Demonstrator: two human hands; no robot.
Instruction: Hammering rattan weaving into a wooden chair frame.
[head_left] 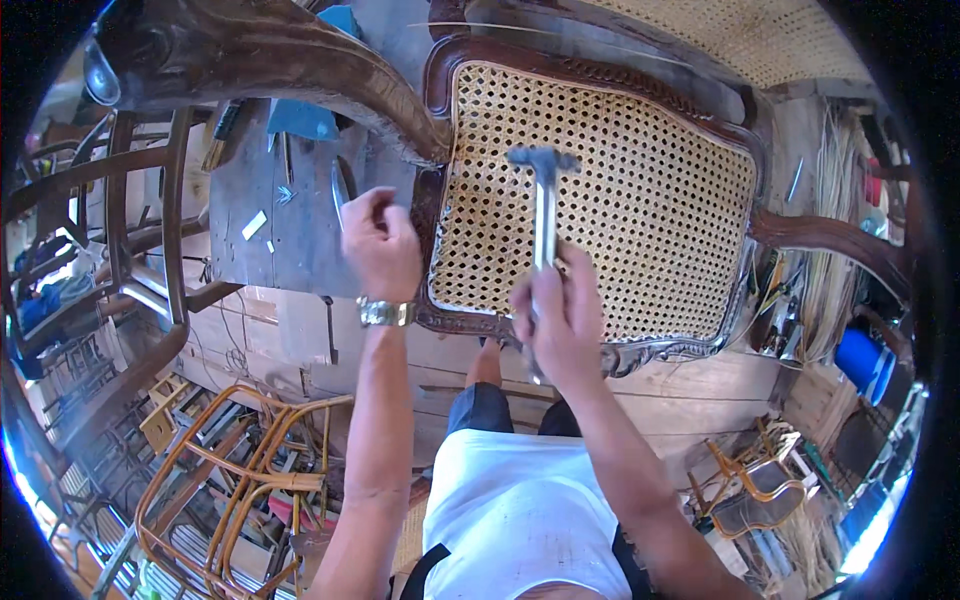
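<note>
My right hand (565, 320) is wrapped round the handle of a hammer (545, 205), whose metal head is held above a woven cane panel (620, 200). That panel fills a dark carved wooden chair frame (436, 70), which lies on the workbench. Beside the frame's left edge, my left hand (383, 245) is closed with its fingers curled in. Whatever those fingers hold, if anything, cannot be made out. Just beyond them lies a dark, narrow pointed tool (342, 182), partly hidden behind the hand.
A thick curved chair leg (290, 65) rises over the grey workbench (240, 190) at upper left. A brush (222, 135), a blue piece (305, 120) and white scraps (255, 224) lie there. Rattan chair frames (260, 460) stand lower left; cane strands (835, 190) hang at right.
</note>
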